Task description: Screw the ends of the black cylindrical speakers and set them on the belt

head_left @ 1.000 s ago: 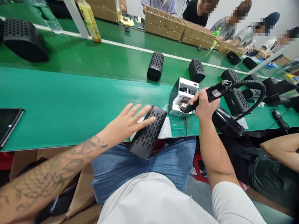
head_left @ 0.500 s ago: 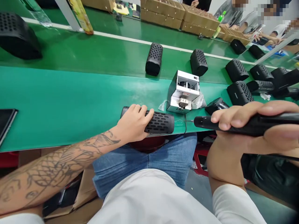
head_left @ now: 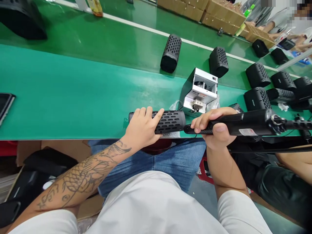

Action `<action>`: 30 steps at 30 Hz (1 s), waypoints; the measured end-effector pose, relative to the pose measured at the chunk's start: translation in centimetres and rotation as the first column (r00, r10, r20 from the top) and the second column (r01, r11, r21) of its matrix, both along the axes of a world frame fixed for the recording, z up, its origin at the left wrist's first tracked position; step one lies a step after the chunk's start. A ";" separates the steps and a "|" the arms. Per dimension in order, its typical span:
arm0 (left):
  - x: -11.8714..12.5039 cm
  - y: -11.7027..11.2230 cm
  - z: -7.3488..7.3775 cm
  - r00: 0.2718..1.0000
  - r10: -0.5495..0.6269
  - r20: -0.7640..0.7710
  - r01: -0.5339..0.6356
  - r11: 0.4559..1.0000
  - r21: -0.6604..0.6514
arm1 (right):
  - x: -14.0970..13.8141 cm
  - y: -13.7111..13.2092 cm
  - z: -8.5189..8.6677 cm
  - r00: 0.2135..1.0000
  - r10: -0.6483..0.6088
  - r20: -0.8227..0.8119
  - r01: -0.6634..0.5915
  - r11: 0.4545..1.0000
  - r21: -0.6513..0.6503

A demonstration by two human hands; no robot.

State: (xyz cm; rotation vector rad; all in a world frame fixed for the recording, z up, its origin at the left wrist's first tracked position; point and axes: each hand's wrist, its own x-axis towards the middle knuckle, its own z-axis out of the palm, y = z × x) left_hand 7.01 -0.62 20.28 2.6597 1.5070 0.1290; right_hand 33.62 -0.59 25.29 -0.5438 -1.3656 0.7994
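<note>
Under my left hand (head_left: 143, 126) lies a black speaker housing with slotted holes (head_left: 172, 122), on its side at the bench's front edge. My left fingers wrap over its top and grip it. My right hand (head_left: 214, 125) is closed around a black electric screwdriver (head_left: 246, 123), held level. Its nose meets the right end of the housing; the bit itself is hidden. Just behind my right hand stands a white and black screw feeder (head_left: 200, 92), with clear plastic bags beside its base.
Two black speakers (head_left: 171, 53) (head_left: 218, 61) stand behind the feeder on the green bench (head_left: 73, 91). Several more crowd the right side, such as this speaker (head_left: 257, 99). A dark phone-like device (head_left: 5, 104) lies at far left. Cardboard boxes (head_left: 221, 19) and people are across the bench.
My right hand has brought the screwdriver leftward, from a gap beside the housing up against its right end. My left hand keeps its grip on the housing. The view has tilted down.
</note>
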 end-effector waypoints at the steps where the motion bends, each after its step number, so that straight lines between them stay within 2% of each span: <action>1: 0.0 0.0 0.0 1.000 -0.001 0.001 0.001 1.000 0.000 | -0.1 0.0 0.0 1.000 0.003 -0.005 -0.003 1.000 -0.024; 11: 0.3 -0.2 0.5 1.000 -0.004 -0.008 0.003 1.000 -0.022 | -1.0 0.2 1.1 0.983 0.173 0.069 -0.163 0.979 -0.125; 20: 0.3 -0.3 0.5 1.000 -0.010 -0.014 0.010 1.000 -0.014 | -0.9 0.2 0.7 0.973 0.214 0.082 -0.198 0.965 -0.174; 23: 0.2 -0.3 0.5 1.000 -0.004 -0.008 0.004 1.000 -0.009 | -0.8 -0.3 1.1 0.973 0.216 0.077 -0.197 0.959 -0.202; 26: 0.3 -0.3 0.4 1.000 -0.006 -0.006 0.006 1.000 -0.013 | 0.2 0.2 2.2 0.994 0.111 -0.018 -0.113 0.980 -0.164; 28: 0.3 -0.3 0.4 1.000 -0.008 0.000 0.008 1.000 -0.013 | 1.3 1.7 2.8 0.995 -0.055 -0.083 0.046 0.994 -0.098; 30: 0.4 -0.3 0.4 1.000 -0.004 0.007 0.004 1.000 -0.013 | 2.4 4.1 2.8 0.960 -0.266 -0.092 0.263 0.964 -0.043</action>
